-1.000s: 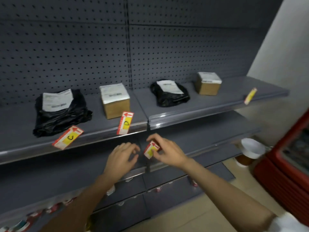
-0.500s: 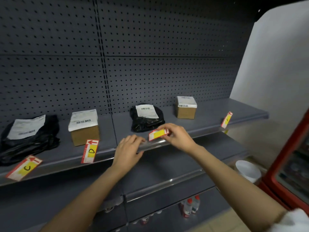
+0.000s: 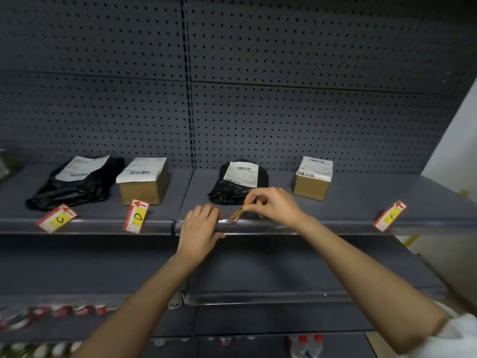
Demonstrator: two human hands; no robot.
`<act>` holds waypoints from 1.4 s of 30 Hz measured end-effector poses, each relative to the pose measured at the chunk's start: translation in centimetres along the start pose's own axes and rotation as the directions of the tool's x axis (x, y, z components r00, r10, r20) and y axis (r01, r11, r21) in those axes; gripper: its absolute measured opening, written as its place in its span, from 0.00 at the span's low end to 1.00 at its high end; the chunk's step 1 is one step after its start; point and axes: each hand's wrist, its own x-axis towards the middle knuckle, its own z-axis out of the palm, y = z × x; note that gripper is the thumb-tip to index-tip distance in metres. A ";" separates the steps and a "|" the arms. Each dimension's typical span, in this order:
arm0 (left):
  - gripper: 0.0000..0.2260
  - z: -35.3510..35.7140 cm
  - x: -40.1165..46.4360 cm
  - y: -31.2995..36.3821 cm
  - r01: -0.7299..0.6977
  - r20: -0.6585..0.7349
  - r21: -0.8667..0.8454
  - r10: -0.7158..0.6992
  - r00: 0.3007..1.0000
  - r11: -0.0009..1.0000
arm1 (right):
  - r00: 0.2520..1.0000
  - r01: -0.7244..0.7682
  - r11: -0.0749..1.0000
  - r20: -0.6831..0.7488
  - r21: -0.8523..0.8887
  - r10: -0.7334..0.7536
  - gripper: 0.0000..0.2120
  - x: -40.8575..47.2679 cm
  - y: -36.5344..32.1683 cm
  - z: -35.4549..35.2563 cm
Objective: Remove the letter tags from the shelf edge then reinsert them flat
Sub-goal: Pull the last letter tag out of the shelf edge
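Observation:
My right hand pinches a yellow-and-red letter tag at the clear strip of the shelf edge, its lower end touching the strip; its letter is hidden. My left hand presses on the strip just left of that tag, holding nothing. Three other tags stick out tilted from the same edge: tag C at the far left, tag D beside it, and tag F at the right.
On the shelf stand a black bag with a label, a cardboard box, a second black bag and a second box. Pegboard wall behind. Lower shelves hold bottles. White wall at right.
My view has risen and closed in on the shelf. My right hand carried the tag up from below and brought it down onto the edge strip; my left hand settled onto the strip.

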 end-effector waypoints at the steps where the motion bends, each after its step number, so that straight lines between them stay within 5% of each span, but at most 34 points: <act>1: 0.17 0.0 0.1 0.1 0.004 0.007 0.014 -0.004 1.000 1.000 | 1.000 0.008 1.000 0.009 0.008 -0.008 0.08 0.2 0.2 0.1; 9: 0.16 0.2 0.2 0.1 -0.006 0.030 0.025 0.006 1.000 1.000 | 0.997 0.044 0.998 0.058 0.054 -0.047 0.09 1.5 0.9 0.4; 20: 0.11 -0.4 0.1 -0.4 -0.020 0.004 -0.123 0.020 1.000 0.992 | 0.969 0.165 0.960 0.220 -0.224 -0.115 0.08 1.9 -0.1 3.1; 27: 0.11 0.3 -0.2 1.7 -0.135 -0.074 -0.209 0.122 0.990 0.968 | 0.997 0.066 0.994 -0.036 -0.082 -0.070 0.26 -0.4 1.1 1.9; 34: 0.11 2.2 2.9 10.5 -0.337 -0.073 -0.317 0.332 0.941 0.886 | 0.972 -0.107 0.989 -0.222 -0.106 0.082 0.24 -7.9 6.0 -2.9; 42: 0.12 4.0 6.0 21.9 -0.401 -0.055 -0.458 0.425 0.904 0.794 | 0.910 -0.267 0.944 -0.373 -0.193 0.181 0.22 -14.9 12.8 -10.5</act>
